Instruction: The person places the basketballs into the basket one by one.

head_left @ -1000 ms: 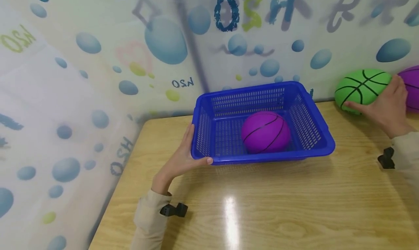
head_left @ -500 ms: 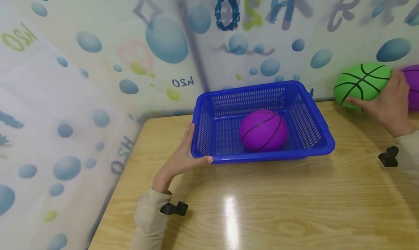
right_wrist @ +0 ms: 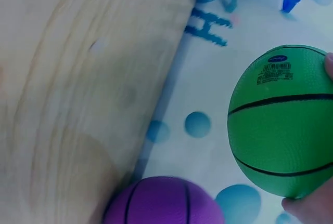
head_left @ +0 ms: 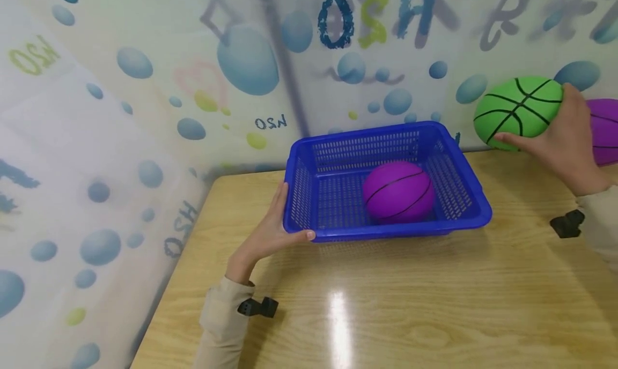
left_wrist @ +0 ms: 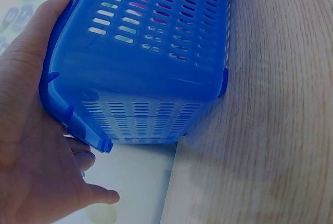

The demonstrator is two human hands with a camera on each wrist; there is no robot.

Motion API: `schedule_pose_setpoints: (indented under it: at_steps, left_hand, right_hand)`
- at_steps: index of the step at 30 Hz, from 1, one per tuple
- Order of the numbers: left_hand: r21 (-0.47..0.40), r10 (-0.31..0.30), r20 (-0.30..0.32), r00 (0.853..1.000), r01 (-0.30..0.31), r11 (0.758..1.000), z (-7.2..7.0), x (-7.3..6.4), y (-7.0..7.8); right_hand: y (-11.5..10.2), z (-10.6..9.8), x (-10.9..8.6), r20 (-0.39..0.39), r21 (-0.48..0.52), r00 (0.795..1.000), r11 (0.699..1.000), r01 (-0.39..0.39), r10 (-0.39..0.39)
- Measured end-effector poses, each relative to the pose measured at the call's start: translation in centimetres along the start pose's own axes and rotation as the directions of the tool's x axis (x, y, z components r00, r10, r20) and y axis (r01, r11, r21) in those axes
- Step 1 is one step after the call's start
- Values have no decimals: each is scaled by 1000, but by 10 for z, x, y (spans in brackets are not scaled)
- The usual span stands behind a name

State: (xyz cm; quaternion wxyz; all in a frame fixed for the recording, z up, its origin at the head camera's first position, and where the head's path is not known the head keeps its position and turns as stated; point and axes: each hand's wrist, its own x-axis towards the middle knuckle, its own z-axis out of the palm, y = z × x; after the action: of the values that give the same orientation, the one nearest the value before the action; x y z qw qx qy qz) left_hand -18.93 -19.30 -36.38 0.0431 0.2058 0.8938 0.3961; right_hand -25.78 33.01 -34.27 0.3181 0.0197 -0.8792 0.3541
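A blue plastic basket [head_left: 386, 232] with slotted walls stands on the wooden table, a purple ball [head_left: 399, 192] with black lines lying inside it. My left hand [head_left: 265, 235] holds the basket's left end, thumb over the front corner of the rim; in the left wrist view the hand [left_wrist: 36, 135] is at the rim. My right hand [head_left: 565, 138] grips a green ball [head_left: 516, 111] with black basketball lines, thumb below and fingers over its far right side. The green ball [right_wrist: 283, 130] is raised above the table, right of the basket.
Another purple ball [head_left: 605, 130] rests at the table's back right, beside my right hand. A wall sheet [head_left: 193, 111] printed with blue bubbles and letters rises along the back and left of the wooden table [head_left: 410, 304].
My right hand has lifted the green ball off the table and moved it up and left. The purple ball in the basket has rolled slightly. My left hand has stayed on the basket.
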Motion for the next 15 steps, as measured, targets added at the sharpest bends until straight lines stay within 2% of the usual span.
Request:
schedule_pose_setpoints:
  at_steps: [8,9,15]
  left_hand:
    - [-2,5,-6,1000,-5,1000,-1,0,0]
    - [-10,2,0,1000,-2,1000,-2,-1,6]
    - [-10,-4,0,1000,4,1000,-1,0,7]
  right_hand:
    - [-28,4,0,47,45,998,998,-34,32]
    - [-33,4,0,53,48,998,998,-34,31]
    - [-60,8,2,115,80,993,997,-19,9]
